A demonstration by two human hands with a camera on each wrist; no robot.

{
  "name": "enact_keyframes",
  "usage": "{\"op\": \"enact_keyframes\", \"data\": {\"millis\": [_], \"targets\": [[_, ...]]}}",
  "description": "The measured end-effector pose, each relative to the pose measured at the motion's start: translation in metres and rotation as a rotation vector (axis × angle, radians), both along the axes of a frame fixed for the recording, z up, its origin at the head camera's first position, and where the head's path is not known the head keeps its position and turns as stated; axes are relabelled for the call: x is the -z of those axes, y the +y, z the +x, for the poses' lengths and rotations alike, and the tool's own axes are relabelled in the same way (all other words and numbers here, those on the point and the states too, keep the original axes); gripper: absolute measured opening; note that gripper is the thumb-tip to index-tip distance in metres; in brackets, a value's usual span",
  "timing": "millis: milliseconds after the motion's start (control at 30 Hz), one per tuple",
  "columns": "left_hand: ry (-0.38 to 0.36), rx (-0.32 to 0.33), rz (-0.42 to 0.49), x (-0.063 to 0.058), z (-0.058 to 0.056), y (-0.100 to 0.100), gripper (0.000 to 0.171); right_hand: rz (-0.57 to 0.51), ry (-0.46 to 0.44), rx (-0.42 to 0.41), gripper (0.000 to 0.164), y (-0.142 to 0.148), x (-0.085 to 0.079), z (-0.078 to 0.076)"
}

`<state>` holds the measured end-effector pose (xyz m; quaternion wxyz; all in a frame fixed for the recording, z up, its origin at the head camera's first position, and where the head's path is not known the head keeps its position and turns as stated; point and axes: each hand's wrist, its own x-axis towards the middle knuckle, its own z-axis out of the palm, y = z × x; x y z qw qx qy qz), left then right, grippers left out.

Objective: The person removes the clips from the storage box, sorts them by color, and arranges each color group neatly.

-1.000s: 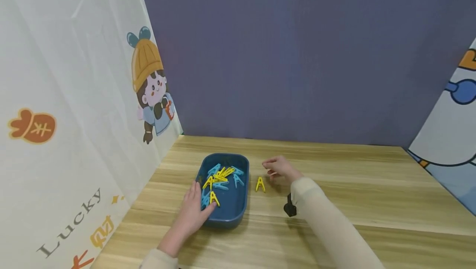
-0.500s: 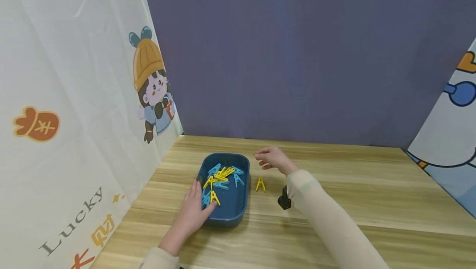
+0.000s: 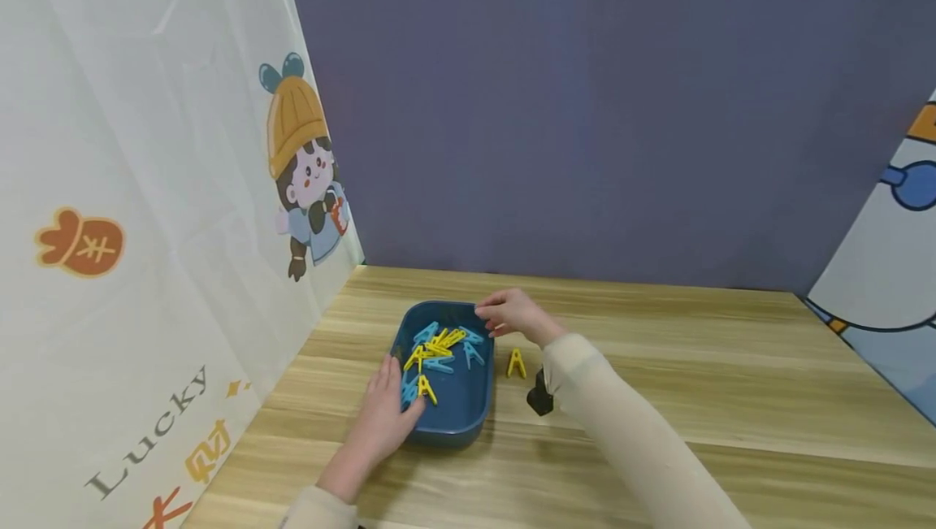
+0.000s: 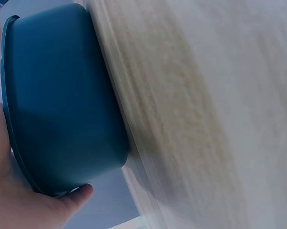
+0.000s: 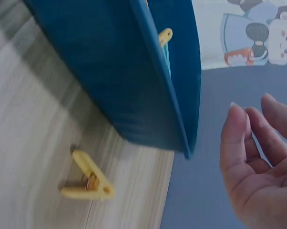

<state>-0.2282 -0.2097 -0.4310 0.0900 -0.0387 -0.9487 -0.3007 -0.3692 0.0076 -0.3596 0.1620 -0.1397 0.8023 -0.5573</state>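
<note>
A dark blue plastic bin (image 3: 478, 423) stands on the wooden table, with several yellow clothespins (image 3: 437, 348) and light blue clothespins (image 3: 471, 353) lying inside. My left hand (image 3: 386, 407) grips its near left rim; in the left wrist view the hand (image 4: 19, 191) lies along the rim, with one digit over the outer wall. Above the far right corner of the bin is my right hand (image 3: 515, 314), its fingers loosely bent and holding nothing, as the right wrist view of the hand (image 5: 262, 167) also shows. A single yellow clothespin (image 3: 516, 362) lies on the table right of the bin.
The wooden table (image 3: 658, 366) extends to the right. A dark blue-grey panel (image 3: 570, 123) rises behind it, and a white printed sheet (image 3: 168, 188) hangs on the left. A black device (image 3: 540, 395) sits at the right wrist.
My right hand has moved left, from beyond the loose yellow clothespin to the bin's far right corner. My left hand and the bin stay in place; the head view has shifted slightly.
</note>
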Motion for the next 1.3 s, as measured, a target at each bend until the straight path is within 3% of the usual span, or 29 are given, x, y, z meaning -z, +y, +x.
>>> {"op": "enact_keyframes", "data": {"millis": [267, 700, 1100, 1300], "targets": [[0.057, 0.001, -0.034, 0.002, 0.0, 0.001, 0.068, 0.055, 0.001, -0.065, 0.03, -0.022, 0.0, 0.009], [0.031, -0.002, -0.027, -0.002, 0.002, 0.0, 0.068, 0.103, 0.011, -0.161, 0.029, -0.048, 0.003, 0.018], [0.051, 0.009, -0.023, -0.003, 0.001, 0.0, 0.066, 0.248, 0.008, -0.186, 0.015, -0.065, 0.012, 0.032], [0.047, 0.003, -0.024, -0.002, 0.0, -0.001, 0.066, 0.385, -0.007, -0.205, 0.006, -0.074, 0.022, 0.037]]}}
